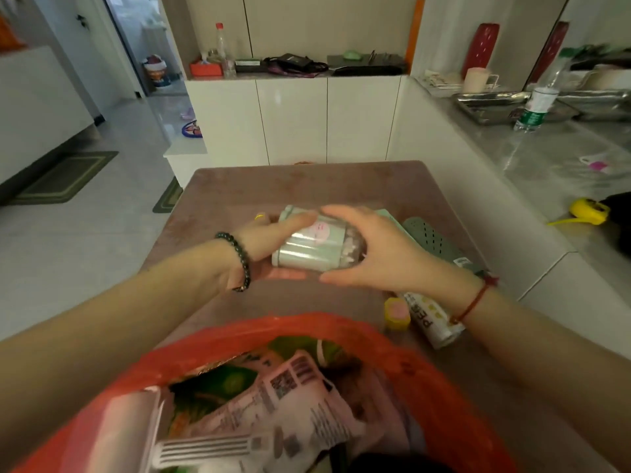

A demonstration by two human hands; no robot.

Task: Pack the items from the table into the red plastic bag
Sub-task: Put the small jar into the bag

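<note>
Both of my hands hold a pale green box with a clear wrap and a pink sticker [312, 245] above the middle of the brown table [239, 186]. My left hand [266, 244] grips its left end and underside. My right hand [379, 250] wraps its right end. The red plastic bag [433, 397] stands open at the near edge, with snack packets [273, 404] inside. A white tube with a yellow cap [426, 319] lies on the table under my right wrist. A grey-green perforated item [433, 237] lies behind my right hand.
A white counter [546, 158] runs along the right with a water bottle [539, 100], metal trays and a yellow tape measure [590, 211]. White cabinets [297, 121] stand behind the table. Tiled floor with mats lies to the left.
</note>
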